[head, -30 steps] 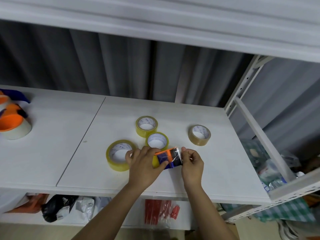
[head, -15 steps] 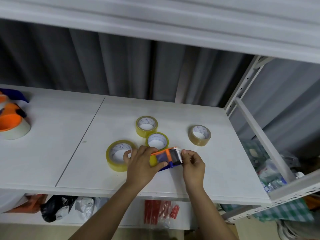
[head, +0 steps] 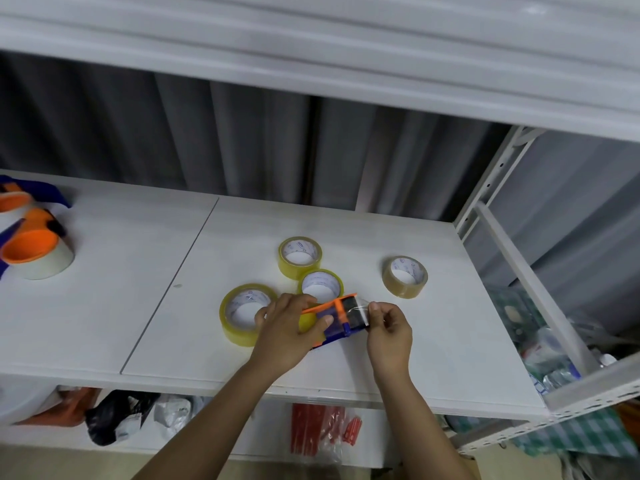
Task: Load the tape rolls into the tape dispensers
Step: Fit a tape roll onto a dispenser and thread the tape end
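The left hand (head: 287, 332) grips an orange-and-blue tape dispenser (head: 341, 320) with a yellow roll in it, thumb pressed on its side, low over the white worktop (head: 433, 341). The right hand (head: 389, 329) pinches the clear tape end (head: 360, 308) at the dispenser's front. Just behind the left hand lie three yellow tape rolls — a large one (head: 242, 311), a small one (head: 322, 284) and one farther back (head: 299, 256). A brownish roll (head: 404, 276) lies apart to the right. At the far left edge sit more dispensers (head: 33, 249) — orange and blue.
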Demonstrator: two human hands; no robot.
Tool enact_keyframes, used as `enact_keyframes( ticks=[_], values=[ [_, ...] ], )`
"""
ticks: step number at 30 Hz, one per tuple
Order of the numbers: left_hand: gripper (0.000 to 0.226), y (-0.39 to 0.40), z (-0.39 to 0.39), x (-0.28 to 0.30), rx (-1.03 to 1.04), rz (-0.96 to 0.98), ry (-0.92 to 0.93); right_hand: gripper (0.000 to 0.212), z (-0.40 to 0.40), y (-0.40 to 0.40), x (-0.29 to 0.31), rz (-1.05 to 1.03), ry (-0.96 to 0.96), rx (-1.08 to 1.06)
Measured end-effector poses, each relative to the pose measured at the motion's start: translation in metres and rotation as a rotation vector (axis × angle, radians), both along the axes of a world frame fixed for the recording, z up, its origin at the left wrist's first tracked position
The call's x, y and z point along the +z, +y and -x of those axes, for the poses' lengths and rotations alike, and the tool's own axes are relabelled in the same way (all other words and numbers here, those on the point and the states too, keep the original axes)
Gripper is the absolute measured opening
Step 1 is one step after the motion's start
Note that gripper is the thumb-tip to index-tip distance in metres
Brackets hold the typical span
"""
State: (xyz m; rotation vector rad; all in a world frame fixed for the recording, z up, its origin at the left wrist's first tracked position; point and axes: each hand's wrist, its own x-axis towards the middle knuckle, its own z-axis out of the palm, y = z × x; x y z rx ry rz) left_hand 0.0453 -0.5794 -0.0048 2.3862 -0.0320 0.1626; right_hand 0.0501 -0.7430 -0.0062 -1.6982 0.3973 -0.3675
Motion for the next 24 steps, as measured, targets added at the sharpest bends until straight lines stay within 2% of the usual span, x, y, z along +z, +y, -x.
enact_keyframes(
  ticks=[2,7,14,18,21,24],
  values=[
    [0.030,0.002,0.000,-0.001,0.044,-0.055,0.009,0.021,-0.002,-0.002,0.002,0.005,0.008,0.020],
    [0.040,0.002,-0.001,0.003,0.085,-0.101,0.098,0.021,-0.005,-0.003,0.003,0.037,0.030,0.034],
    [0.029,0.008,-0.006,0.007,0.035,0.137,0.171,0.022,-0.010,-0.007,0.002,-0.068,0.095,0.019],
    [0.022,0.015,-0.010,0.007,-0.052,0.279,0.221,0.021,-0.014,-0.010,0.005,-0.272,0.099,-0.037],
    [0.015,0.018,-0.009,0.007,-0.114,0.324,0.221,0.021,-0.013,-0.016,0.007,-0.371,0.092,-0.039],
    [0.012,0.021,-0.009,0.007,-0.163,0.324,0.209,0.022,-0.011,-0.020,0.007,-0.373,0.104,-0.004]
  ],
)
